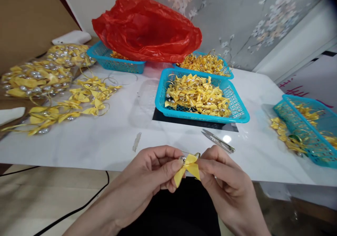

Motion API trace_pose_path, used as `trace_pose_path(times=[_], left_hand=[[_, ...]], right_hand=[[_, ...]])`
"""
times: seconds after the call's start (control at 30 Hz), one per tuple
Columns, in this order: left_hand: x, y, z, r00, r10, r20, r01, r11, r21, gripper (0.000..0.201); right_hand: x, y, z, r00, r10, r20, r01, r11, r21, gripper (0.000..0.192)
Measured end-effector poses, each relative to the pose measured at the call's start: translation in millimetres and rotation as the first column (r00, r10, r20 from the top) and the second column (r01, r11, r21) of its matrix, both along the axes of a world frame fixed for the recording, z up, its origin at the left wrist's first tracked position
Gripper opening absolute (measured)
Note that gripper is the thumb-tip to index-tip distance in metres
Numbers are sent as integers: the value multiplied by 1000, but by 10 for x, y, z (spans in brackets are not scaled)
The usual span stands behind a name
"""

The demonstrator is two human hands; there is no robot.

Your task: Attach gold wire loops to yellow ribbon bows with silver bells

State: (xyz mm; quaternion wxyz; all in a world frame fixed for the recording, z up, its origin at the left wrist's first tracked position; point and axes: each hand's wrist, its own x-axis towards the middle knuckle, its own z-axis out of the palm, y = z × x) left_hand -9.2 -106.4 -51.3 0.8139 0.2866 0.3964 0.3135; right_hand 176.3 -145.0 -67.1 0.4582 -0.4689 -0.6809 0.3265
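Note:
A yellow ribbon bow with a silver bead and a thin gold cord is held between my two hands, just over the table's front edge. My left hand pinches it by the bead side, thumb on top. On the other side, my right hand has thumb and forefinger closed on the bow's right tail and the cord. Behind the right hand lies a pair of thread snips on the white table. Farther back stands a blue basket filled with similar yellow bows and beads.
Loose yellow bows lie at the left, before bagged ones. A red plastic bag rests on a blue basket. Another blue basket stands at the back, and one at the right edge. A black cable runs below.

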Motion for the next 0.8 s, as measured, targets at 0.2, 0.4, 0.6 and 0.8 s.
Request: trace_pose_path(times=[0.2, 0.4, 0.6, 0.8], left_hand=[[0, -12, 4, 1000, -13, -4, 13, 1000, 18, 25], [5, -25, -6, 999, -16, 28, 13, 997, 79, 23], [0, -36, -52, 999, -18, 37, 13, 991, 135, 15], [20, -47, -85, 1000, -30, 7, 29, 984, 177, 14]], right_hand=[[-17, 34, 11, 998, -1, -70, -2, 999, -35, 26], [-25, 13, -14, 991, -1, -134, -6, 999, -49, 26], [-37, -7, -52, 982, 22, -185, -34, 998, -60, 28], [-38, 7, -79, 984, 15, -175, -28, 997, -74, 25]])
